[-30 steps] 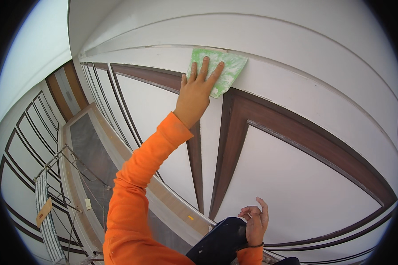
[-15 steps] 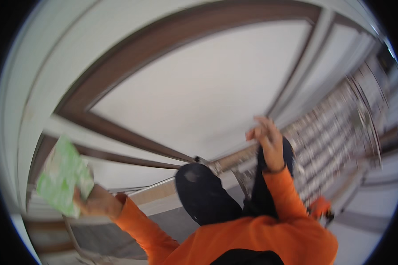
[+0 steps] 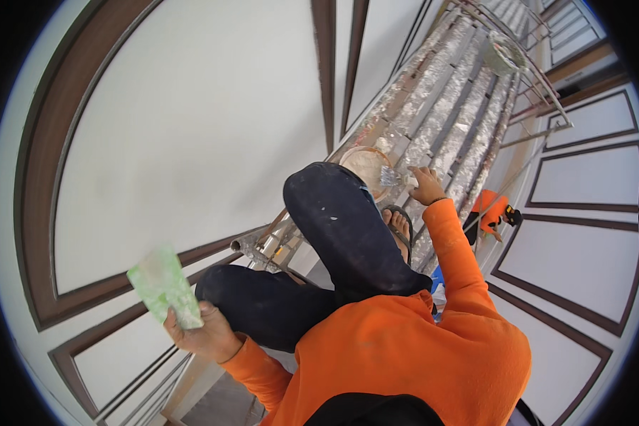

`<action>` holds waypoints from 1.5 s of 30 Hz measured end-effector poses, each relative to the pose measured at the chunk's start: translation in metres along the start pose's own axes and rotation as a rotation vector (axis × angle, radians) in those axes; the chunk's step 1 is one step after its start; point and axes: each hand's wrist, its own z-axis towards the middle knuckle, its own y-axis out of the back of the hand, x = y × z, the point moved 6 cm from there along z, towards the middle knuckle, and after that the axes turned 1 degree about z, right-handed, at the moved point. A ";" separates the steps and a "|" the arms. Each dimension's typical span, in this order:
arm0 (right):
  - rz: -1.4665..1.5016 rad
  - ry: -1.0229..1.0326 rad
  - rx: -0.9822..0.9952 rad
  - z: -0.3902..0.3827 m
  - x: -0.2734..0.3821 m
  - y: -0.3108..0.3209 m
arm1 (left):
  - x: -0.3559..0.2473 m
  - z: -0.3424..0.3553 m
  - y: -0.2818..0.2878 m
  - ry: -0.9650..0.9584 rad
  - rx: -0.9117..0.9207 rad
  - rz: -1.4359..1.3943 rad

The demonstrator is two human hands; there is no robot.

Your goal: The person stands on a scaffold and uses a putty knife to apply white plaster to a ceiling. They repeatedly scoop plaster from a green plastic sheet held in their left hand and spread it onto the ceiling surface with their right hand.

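My left hand (image 3: 204, 334), at the lower left, is closed on the near edge of a flat green spreader (image 3: 162, 278). Whitish smears cover its face, and it is held beside my bent left knee. My right hand (image 3: 426, 186) grips a putty knife (image 3: 390, 176) by its pale handle, out past my right foot. The knife's metal blade lies over the rim of a round bucket (image 3: 363, 163) holding off-white paste. That bucket stands on the scaffold planks (image 3: 419, 142), partly hidden by my right knee.
A second paste-smeared bucket (image 3: 505, 55) stands farther along the planks. Metal rails (image 3: 547, 92) edge the scaffold on the right. A white wall panel (image 3: 192, 142) with brown moulding rises at left. Below right, a person in orange (image 3: 491, 211) is near another panelled wall.
My view has swung toward the right, bringing the bucket and planks into sight. My right hand, earlier raised with no tool visible, now holds the putty knife. The green spreader stays in my left hand.
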 end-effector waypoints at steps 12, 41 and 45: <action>0.084 0.173 -0.243 -0.011 -0.074 -0.061 | -0.131 -0.023 -0.010 -0.685 -0.391 0.662; 0.932 0.115 -0.256 0.083 0.117 0.083 | -0.382 0.083 -0.098 -1.487 -0.386 2.087; 0.726 0.195 -0.396 0.067 0.146 0.096 | -0.385 0.090 -0.095 -1.421 -0.348 2.053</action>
